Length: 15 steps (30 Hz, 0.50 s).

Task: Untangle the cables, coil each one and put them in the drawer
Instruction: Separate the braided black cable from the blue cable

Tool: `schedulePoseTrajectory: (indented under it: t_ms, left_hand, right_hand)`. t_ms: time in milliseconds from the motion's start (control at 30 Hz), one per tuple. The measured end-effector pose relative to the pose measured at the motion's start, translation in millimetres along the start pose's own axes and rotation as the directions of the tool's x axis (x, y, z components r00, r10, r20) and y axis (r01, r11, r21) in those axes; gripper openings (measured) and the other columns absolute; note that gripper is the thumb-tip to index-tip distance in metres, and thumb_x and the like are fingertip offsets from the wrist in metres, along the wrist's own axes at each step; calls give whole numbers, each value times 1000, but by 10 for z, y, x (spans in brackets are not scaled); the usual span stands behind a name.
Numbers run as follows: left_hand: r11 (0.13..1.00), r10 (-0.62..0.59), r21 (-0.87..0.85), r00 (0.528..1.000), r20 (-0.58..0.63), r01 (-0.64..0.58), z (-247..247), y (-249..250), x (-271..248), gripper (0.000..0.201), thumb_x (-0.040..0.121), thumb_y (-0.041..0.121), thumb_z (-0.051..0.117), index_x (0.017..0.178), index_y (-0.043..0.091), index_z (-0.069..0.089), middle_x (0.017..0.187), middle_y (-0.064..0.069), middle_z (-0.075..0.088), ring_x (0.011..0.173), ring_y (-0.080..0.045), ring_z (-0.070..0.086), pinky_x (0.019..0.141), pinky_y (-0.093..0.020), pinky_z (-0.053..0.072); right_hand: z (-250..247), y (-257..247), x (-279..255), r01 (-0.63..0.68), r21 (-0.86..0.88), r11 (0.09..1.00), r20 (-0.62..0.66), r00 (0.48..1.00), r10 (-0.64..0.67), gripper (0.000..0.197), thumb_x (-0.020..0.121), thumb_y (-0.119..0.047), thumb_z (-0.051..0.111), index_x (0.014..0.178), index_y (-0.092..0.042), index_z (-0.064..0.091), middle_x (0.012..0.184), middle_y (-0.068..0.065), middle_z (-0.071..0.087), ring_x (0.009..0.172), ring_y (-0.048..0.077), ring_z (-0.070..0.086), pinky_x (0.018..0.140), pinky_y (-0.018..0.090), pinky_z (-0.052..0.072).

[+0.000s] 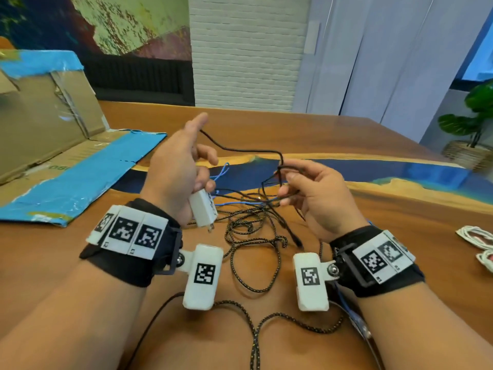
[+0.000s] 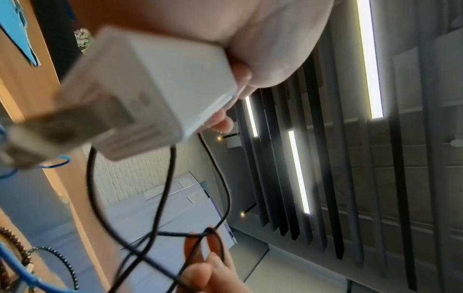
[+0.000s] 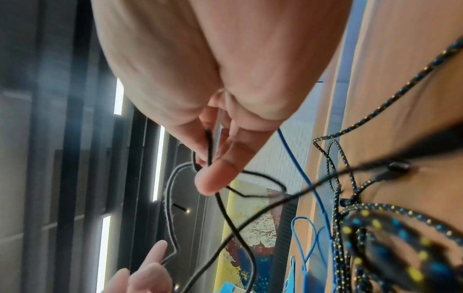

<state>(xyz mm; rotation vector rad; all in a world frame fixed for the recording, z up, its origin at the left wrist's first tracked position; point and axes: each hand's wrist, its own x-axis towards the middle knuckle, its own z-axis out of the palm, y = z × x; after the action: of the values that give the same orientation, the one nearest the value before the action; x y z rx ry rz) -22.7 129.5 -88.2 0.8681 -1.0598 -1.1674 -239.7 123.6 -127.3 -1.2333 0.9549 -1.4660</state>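
Observation:
My left hand is raised over the table and grips a white charger block, whose prongs point down toward me. The block fills the left wrist view. A thin black cable runs from my left thumb across to my right hand, which pinches a loop of it between thumb and fingers. Below both hands, a braided black-and-yellow cable and a blue cable lie tangled with the black one on the wooden table.
An opened cardboard box with blue tape lies flat at the left. White coiled cables sit at the right edge. A potted plant stands beyond the table's far right corner. More braided cable loops near me.

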Motion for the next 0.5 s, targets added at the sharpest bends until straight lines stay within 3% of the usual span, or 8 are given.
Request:
schedulePoseTrajectory:
  t_ms: [67, 200, 333, 400, 467, 500]
  left_hand:
    - [996, -4, 87, 1000, 3, 4, 6, -26, 1, 35, 105, 34, 49, 139, 42, 54, 77, 0, 63, 44, -10, 30, 43, -26, 39]
    - [968, -35, 252, 985, 169, -9, 61, -113, -45, 50, 99, 22, 61, 144, 40, 50, 79, -3, 67, 41, -10, 35, 44, -28, 37]
    - [952, -87, 304, 926, 368, -31, 119, -187, -116, 51, 90, 21, 71, 137, 38, 59, 74, -6, 63, 38, -9, 37, 43, -26, 35]
    - [962, -86, 273, 918, 387, -25, 138, -206, -141, 48, 81, 25, 78, 126, 35, 68, 73, -6, 59, 38, -9, 37, 45, -27, 33]
    - [952, -70, 302, 936, 345, -40, 133, -205, -130, 33, 71, 32, 83, 103, 26, 78, 77, -6, 64, 40, -9, 41, 47, -29, 34]
    - [943, -67, 329, 942, 328, -47, 129, -212, -117, 24, 71, 33, 83, 91, 20, 78, 75, -5, 66, 40, -8, 43, 47, -28, 35]
  right_hand:
    - [21, -30, -23, 38, 67, 997, 19, 999, -39, 25, 100, 5, 53, 112, -8, 70, 98, 14, 71, 67, 20, 66, 57, 26, 57]
    - [55, -71, -82, -13, 203, 979, 145, 989, -16, 31, 99, 0, 55, 128, -8, 64, 99, 12, 62, 71, 21, 63, 60, 29, 58]
    - [62, -70, -119, -114, 301, 947, 334, 943, 7, 49, 91, -16, 50, 137, 0, 57, 98, 19, 54, 79, 26, 61, 74, 40, 60]
    - [65, -80, -133, -134, 331, 934, 378, 926, -1, 48, 93, -15, 45, 136, 3, 58, 99, 21, 58, 86, 28, 63, 81, 42, 60]
    - [73, -93, -138, -103, 293, 950, 346, 938, -5, 34, 98, -2, 44, 125, 1, 64, 99, 18, 68, 87, 27, 70, 77, 36, 62]
    - [88, -93, -141, -75, 251, 965, 317, 948, -8, 30, 97, 3, 48, 119, -1, 67, 93, 15, 70, 79, 24, 71, 72, 33, 63]
